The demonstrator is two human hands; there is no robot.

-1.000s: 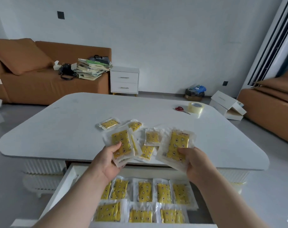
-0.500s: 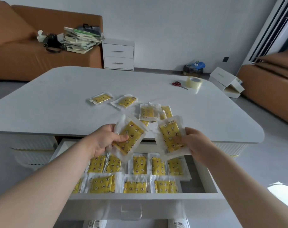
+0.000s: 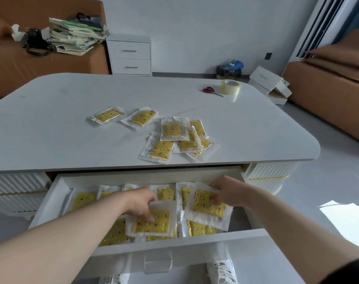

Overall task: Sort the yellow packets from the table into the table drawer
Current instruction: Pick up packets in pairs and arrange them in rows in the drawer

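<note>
Left hand (image 3: 140,203) low in the centre of the frame, fingers curled down over the top edge of one yellow packet (image 3: 154,221), gripping it just above the rows below; right hand (image 3: 228,190) beside it, fingers bent round the upper corner of a second packet (image 3: 208,206), held tilted; both sit inside the open drawer (image 3: 174,245), over the stored packets (image 3: 83,199) lying in rows; above the drawer, the white table (image 3: 51,124) fills the middle of the frame; a loose pile of packets (image 3: 172,132) overlaps near its front edge, two single packets (image 3: 108,115) to the left of that; red scissors (image 3: 210,90) and a tape roll (image 3: 230,87) sit side by side at the far right corner; upper left, a brown sofa (image 3: 10,64) carrying a paper stack (image 3: 76,36); a white nightstand (image 3: 130,55) against the wall; white boxes (image 3: 266,83) on the grey floor, upper right.
</note>
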